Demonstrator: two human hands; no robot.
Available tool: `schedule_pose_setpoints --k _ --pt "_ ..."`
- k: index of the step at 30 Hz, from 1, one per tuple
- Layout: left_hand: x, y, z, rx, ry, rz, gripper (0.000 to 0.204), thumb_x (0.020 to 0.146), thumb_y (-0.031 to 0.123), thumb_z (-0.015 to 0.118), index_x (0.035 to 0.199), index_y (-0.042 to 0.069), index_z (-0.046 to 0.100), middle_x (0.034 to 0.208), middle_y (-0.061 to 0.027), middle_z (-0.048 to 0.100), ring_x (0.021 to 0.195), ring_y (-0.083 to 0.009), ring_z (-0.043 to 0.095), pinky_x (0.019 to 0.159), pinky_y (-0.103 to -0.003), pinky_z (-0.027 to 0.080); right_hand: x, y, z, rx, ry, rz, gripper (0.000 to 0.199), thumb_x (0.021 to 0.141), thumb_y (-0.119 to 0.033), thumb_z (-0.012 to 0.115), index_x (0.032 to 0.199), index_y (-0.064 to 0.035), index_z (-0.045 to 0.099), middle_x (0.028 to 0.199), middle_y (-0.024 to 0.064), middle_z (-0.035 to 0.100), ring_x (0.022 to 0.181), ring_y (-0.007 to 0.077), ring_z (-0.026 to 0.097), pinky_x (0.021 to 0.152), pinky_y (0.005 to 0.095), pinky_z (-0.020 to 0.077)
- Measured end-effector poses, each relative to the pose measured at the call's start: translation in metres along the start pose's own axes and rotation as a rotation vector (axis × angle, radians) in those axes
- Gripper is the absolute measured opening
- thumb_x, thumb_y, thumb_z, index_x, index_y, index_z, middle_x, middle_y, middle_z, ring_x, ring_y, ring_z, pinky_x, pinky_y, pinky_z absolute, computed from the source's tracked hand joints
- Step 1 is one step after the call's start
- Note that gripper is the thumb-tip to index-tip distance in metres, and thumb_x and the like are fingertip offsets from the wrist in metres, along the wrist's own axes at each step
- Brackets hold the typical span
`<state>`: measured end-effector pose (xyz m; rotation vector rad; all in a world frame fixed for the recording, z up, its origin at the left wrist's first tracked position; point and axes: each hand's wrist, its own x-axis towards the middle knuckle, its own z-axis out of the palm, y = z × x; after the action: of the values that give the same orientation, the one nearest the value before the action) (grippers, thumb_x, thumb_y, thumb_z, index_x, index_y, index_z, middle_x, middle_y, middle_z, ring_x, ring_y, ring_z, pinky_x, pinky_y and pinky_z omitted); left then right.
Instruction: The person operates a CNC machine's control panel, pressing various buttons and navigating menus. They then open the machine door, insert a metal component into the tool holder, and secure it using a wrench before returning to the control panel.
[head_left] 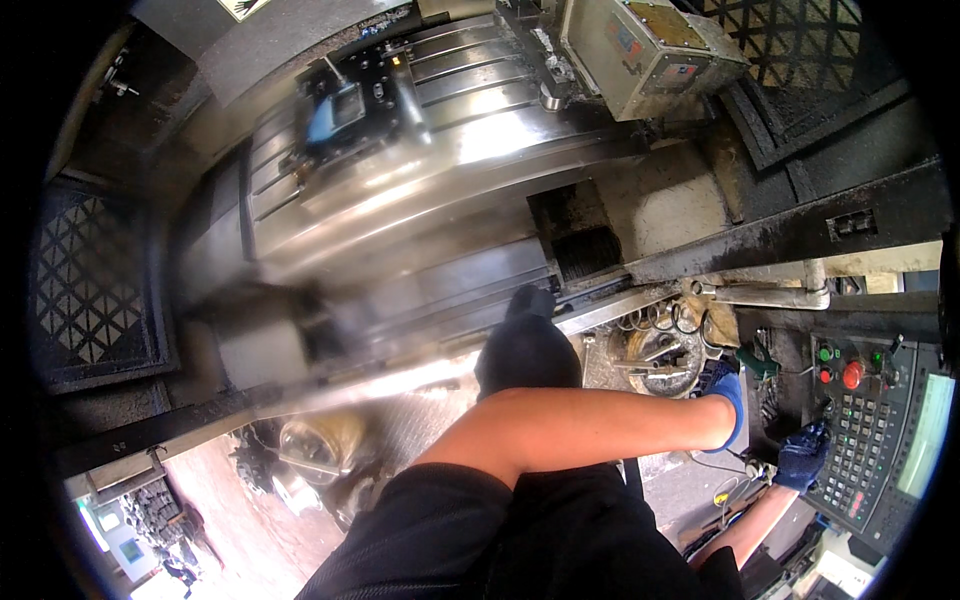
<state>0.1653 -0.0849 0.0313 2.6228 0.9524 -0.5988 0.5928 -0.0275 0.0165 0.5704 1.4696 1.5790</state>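
Observation:
My left arm crosses in front of me to the right, and its hand (722, 388) wears a blue glove with dark fingers. Those fingers look curled beside a green air gun (757, 363) at the end of a coiled hose (678, 318). Whatever they hold is hidden. At far right, my right hand (803, 455), in a dark blue glove, reaches the left edge of a control panel (862, 440) with rows of keys, its fingers stretched towards the keys. A red push button (852, 375) sits above them.
A slotted metal machine table (480, 75) lies ahead, carrying a black plate-like part (365, 110) with a blue-grey recess. A grey box-shaped housing (655, 60) stands at its right. Below the machine's front edge are a round container (665, 370) and a metal drum (325, 440).

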Motion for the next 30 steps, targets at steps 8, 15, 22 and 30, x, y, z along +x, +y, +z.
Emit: schedule_pose_setpoints --k 8,15,22,30 --pt "0.001 0.001 0.001 0.016 -0.016 -0.008 0.04 0.093 0.038 0.055 0.124 0.018 0.07 0.126 -0.0059 0.067 0.112 -0.0251 0.062 0.091 -0.046 0.049 0.011 0.022 -0.034 -1.771 -0.094 -0.059 0.034 0.099 -0.027 0.056 0.124 -0.007 0.067 0.118 -0.0001 0.072 0.1 0.0069 0.067 0.089 0.0224 0.0522" --pt "0.002 0.002 0.0 0.025 -0.037 -0.017 0.04 0.093 0.038 0.054 0.124 0.018 0.07 0.126 -0.0059 0.067 0.113 -0.025 0.062 0.091 -0.045 0.049 0.008 0.017 -0.035 -1.818 -0.102 -0.266 0.033 0.099 -0.026 0.056 0.122 -0.0052 0.068 0.118 0.0005 0.072 0.099 0.0072 0.068 0.089 0.0228 0.0532" --pt "0.034 0.03 -0.024 0.313 -0.507 -0.216 0.04 0.093 0.038 0.054 0.124 0.018 0.069 0.126 -0.006 0.067 0.113 -0.0249 0.062 0.092 -0.045 0.049 0.001 0.006 0.0 0.104 0.104 -0.01 0.032 0.098 -0.022 0.058 0.123 -0.0044 0.067 0.112 0.002 0.074 0.097 0.0069 0.068 0.088 0.0234 0.0541" --pt "0.032 0.018 -0.002 0.141 -0.188 -0.095 0.041 0.094 0.039 0.053 0.125 0.017 0.069 0.127 -0.0066 0.066 0.114 -0.0254 0.062 0.093 -0.044 0.049 0.004 0.01 -0.022 -0.013 -0.001 0.136 0.033 0.098 -0.028 0.059 0.121 -0.0067 0.068 0.11 -0.0001 0.074 0.094 0.0061 0.068 0.085 0.0234 0.0539"
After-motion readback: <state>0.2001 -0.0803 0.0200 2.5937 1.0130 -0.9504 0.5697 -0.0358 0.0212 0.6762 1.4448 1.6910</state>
